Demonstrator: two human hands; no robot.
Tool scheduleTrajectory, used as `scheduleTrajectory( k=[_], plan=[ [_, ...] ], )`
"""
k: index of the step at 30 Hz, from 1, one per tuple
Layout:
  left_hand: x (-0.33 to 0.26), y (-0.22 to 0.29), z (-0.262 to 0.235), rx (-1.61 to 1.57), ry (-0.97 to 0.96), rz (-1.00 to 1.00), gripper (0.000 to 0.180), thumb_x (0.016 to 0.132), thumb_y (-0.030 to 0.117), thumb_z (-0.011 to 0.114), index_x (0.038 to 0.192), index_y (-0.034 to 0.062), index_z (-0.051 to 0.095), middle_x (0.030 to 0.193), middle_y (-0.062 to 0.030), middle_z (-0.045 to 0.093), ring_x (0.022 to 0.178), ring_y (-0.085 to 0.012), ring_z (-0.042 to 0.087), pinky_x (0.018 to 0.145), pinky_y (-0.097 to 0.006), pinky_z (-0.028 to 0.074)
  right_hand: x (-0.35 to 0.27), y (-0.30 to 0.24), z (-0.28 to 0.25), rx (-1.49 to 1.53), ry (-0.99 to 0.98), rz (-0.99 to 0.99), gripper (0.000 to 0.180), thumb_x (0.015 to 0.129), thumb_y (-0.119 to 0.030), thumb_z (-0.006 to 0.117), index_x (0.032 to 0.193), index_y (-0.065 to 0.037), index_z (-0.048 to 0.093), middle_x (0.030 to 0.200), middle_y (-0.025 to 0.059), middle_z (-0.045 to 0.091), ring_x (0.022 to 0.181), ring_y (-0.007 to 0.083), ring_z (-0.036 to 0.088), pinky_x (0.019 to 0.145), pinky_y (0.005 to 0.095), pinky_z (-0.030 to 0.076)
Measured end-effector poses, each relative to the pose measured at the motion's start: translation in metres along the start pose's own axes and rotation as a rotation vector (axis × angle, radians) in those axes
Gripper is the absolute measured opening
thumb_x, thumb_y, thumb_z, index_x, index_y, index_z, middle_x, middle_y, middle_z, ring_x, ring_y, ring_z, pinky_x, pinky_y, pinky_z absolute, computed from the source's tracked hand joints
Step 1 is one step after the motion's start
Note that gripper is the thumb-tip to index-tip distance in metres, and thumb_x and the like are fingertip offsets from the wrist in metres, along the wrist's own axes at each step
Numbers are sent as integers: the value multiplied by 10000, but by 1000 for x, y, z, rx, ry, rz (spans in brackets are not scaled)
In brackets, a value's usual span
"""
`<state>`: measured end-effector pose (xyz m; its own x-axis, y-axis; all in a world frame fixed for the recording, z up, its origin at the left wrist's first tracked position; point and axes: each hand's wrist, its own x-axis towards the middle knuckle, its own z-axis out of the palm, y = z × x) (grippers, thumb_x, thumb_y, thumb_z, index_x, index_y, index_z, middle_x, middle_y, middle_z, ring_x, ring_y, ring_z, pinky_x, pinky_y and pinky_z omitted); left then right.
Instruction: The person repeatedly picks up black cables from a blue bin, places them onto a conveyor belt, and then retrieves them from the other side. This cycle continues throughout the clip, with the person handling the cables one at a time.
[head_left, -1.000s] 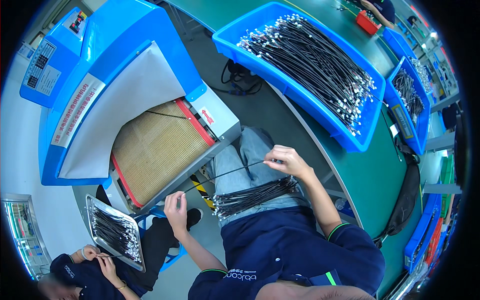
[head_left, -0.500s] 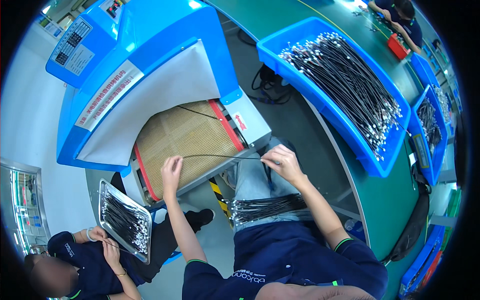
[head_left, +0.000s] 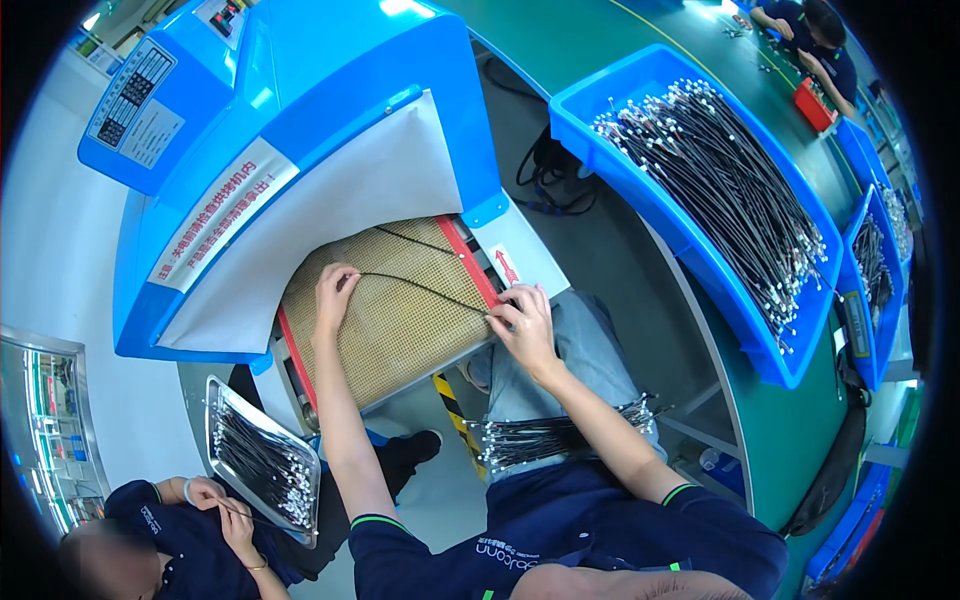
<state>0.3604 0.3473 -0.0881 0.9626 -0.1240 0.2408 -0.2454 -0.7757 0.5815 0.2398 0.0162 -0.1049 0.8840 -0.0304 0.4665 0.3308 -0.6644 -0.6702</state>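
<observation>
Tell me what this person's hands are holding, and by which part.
One thin black cable, above the mesh belt: the left hand pinches it at or near one end, the right hand at or near the other.

A single slim black cable (head_left: 422, 286) spans the gap between a worker's left hand (head_left: 336, 288) and right hand (head_left: 524, 322), one end pinched in the fingertips of each. Dark and uniformly thin along its visible length, the cable runs in a shallow curve, bowing slightly upward near the left hand before sloping down toward the right. It stretches across the tan mesh belt (head_left: 390, 335), its right end by the belt's red edge strip (head_left: 468, 262); whether its middle touches the mesh cannot be told. Fingers cover the tips, leaving their fittings hard to make out.
</observation>
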Motion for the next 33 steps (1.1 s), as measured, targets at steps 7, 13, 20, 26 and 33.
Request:
scheduleTrajectory(
  k=[7, 13, 20, 26, 33],
  plan=[
    [8, -5, 3, 34, -18, -10, 213, 819, 144, 660, 1009, 48, 643, 1146, -127, 564, 1051, -278, 557, 888, -356, 451, 4, -3, -5, 0, -1, 43, 168, 704, -141, 736, 840, -75, 661, 986, 63, 566, 1029, 276, 518, 944, 460, 390],
    [-18, 39, 0, 0, 190, -25, 286, 856, 128, 603, 1127, 38, 583, 1177, -132, 547, 1130, -300, 511, 996, -388, 380, -26, 10, -62, 214, -267, 124, 141, 800, -156, 673, 905, -65, 649, 943, 91, 595, 963, 284, 550, 849, 391, 448],
    [-141, 132, 48, -230, 134, -58, 211, 863, 52, 576, 1069, 13, 594, 1117, -126, 582, 1097, -262, 536, 972, -361, 398, -107, 55, -111, 35, -910, 163, 191, 818, -252, 651, 909, -87, 675, 964, 107, 632, 981, 297, 567, 881, 404, 445],
    [-204, 175, 95, -377, -190, -185, 193, 870, 66, 581, 1055, 28, 620, 1091, -120, 601, 1048, -262, 575, 903, -332, 434, -133, 71, -110, 43, -949, 115, 165, 773, -209, 670, 834, -57, 678, 897, 123, 646, 960, 310, 579, 867, 399, 441],
    [-235, 175, 113, -315, -378, -145, 222, 921, 95, 505, 1119, 37, 588, 1142, -140, 558, 1085, -309, 525, 936, -368, 408, -114, 57, -125, 200, -823, 262, 169, 806, -187, 644, 858, -31, 604, 863, 144, 629, 833, 332, 609, 748, 412, 468]
  ],
)
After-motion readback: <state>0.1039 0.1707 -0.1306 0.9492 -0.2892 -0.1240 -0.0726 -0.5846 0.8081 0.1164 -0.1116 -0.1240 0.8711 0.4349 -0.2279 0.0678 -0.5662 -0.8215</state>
